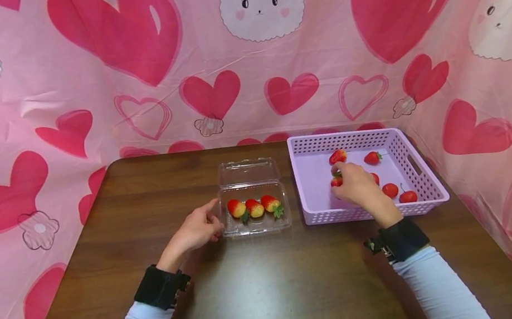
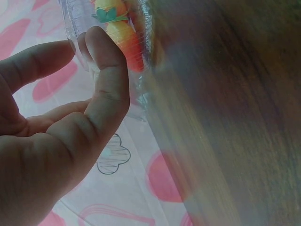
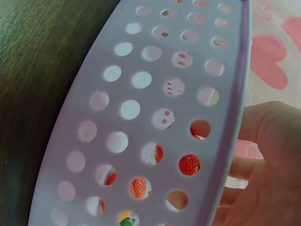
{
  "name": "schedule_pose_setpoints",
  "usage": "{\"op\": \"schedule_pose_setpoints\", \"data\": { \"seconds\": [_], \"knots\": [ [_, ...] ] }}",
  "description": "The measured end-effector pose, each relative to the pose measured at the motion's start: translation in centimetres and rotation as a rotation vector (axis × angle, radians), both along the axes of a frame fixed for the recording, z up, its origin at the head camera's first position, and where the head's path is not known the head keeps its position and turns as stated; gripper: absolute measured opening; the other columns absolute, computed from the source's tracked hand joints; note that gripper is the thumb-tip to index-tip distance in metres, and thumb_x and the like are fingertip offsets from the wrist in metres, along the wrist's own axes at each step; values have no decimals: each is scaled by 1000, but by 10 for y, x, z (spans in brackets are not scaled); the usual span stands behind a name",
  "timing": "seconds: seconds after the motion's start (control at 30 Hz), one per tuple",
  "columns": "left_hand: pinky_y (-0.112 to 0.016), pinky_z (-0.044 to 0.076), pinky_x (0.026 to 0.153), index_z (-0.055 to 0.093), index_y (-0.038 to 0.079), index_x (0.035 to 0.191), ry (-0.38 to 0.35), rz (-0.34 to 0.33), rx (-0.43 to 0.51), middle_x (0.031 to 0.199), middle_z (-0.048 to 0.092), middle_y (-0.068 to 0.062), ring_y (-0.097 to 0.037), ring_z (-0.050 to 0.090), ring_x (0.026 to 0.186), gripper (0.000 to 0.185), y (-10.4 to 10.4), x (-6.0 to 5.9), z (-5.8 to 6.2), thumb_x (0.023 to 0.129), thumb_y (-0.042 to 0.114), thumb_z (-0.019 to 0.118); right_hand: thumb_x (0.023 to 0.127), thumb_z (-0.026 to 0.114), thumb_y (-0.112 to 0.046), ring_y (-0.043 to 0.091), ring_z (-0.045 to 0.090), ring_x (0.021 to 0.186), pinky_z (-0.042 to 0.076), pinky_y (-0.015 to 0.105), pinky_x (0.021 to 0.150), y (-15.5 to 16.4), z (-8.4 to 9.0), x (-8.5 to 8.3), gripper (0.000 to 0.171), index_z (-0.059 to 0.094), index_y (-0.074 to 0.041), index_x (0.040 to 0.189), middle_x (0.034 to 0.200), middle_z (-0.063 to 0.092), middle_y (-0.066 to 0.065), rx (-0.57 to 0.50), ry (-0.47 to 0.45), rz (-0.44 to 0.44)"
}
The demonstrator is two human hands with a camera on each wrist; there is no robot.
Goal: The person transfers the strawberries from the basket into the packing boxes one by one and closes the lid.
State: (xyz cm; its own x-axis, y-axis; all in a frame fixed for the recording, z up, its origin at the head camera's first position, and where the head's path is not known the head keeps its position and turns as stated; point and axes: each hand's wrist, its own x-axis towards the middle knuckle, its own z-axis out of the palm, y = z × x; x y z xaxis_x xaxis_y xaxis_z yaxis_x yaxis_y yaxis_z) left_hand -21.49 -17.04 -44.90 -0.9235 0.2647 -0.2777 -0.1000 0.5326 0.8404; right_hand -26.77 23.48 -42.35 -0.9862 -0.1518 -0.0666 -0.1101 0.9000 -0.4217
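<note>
A clear plastic clamshell box [image 1: 257, 228] stands with its lid raised at the back. Inside it lie three red-and-yellow strawberries [image 1: 255, 208] in a row. My left hand [image 1: 194, 228] touches the box's left side with index finger and thumb, spread apart in the left wrist view. To the right is a lilac perforated basket [image 1: 309, 173]. Reaching into it, my right hand [image 1: 358, 185] pinches a strawberry [image 1: 336, 181] near the basket's left part. In the right wrist view the basket wall [image 3: 141, 96] hides most of its fingers.
Elsewhere in the basket lie a strawberry [image 1: 337, 156] at the back, another with green leaves [image 1: 372, 158], and round red fruits, one a stemmed cherry [image 1: 408, 196]. Brown wooden table [image 1: 258, 294] supports everything. Pink heart-and-rabbit cloth [image 1: 209, 32] hangs behind and at both sides.
</note>
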Motion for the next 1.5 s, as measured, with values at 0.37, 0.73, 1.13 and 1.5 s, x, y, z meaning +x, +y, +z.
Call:
{"op": "schedule_pose_setpoints", "data": {
  "seconds": [0.37, 0.73, 1.13, 1.5],
  "knots": [
    [-44, 60, 78, 29, -3, 163, 22, -8, -7, 88, 59, -13, -29, 61, 71, 72, 0, -1, -1, 100, 1, 63, 91, 76, -15, 43, 60, 108, 49, 64, 98, -7, 4, 2, 53, 59, 5, 137, 122, 65, 27, -14, 27, 14],
    [-42, 60, 78, 29, -2, 164, 5, 1, 7, 90, 59, -14, -27, 60, 73, 72, 0, 0, -3, 100, 1, 63, 91, 75, -14, 41, 61, 102, 47, 65, 97, -18, 9, 4, 45, 62, 3, 131, 119, 66, 25, -1, 56, 19],
    [-44, 60, 79, 29, -2, 163, 18, -10, 9, 88, 59, -13, -26, 60, 73, 73, 0, 1, -2, 100, 1, 64, 90, 75, -14, 40, 62, 102, 49, 65, 94, -29, 14, 3, 45, 62, 3, 131, 120, 67, 24, -1, 70, 42],
    [-43, 60, 78, 29, -3, 164, 22, -9, -4, 88, 59, -14, -26, 60, 71, 73, 1, -1, -3, 100, 1, 64, 92, 75, -15, 37, 62, 101, 50, 61, 95, -37, 18, 3, 46, 62, 1, 132, 120, 67, 22, -18, 63, 52]
  ]
}}
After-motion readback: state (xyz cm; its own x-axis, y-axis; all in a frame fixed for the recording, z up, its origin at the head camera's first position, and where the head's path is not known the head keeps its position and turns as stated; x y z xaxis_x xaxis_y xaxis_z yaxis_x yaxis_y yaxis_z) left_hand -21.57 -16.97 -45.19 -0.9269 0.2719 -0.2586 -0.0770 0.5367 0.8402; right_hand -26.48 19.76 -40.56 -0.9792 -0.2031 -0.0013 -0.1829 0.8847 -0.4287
